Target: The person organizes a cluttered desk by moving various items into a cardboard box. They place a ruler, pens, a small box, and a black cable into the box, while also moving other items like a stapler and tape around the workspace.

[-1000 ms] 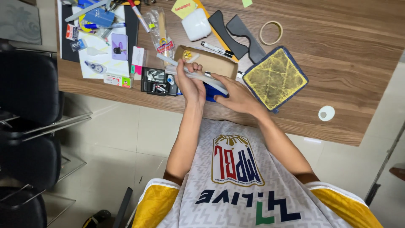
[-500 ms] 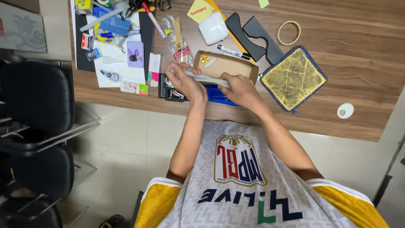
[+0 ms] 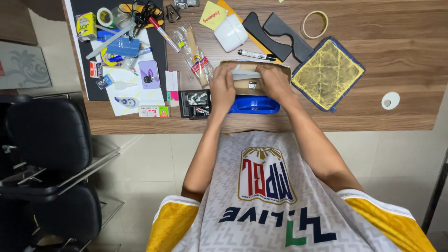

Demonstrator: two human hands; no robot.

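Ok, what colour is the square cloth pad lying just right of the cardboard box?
The square pad is yellow with a dark blue border, seen in the head view.

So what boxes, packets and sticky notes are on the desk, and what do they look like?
Cardboard box: brown, open, under the left hand and right hand.
Clear packet: long plastic bag with a red label, left of the box.
Yellow sticky note: square, at the far edge.
Small carton: yellow and green, far left corner.
Flat pink-and-white pack: upright rectangle beside the black tray.
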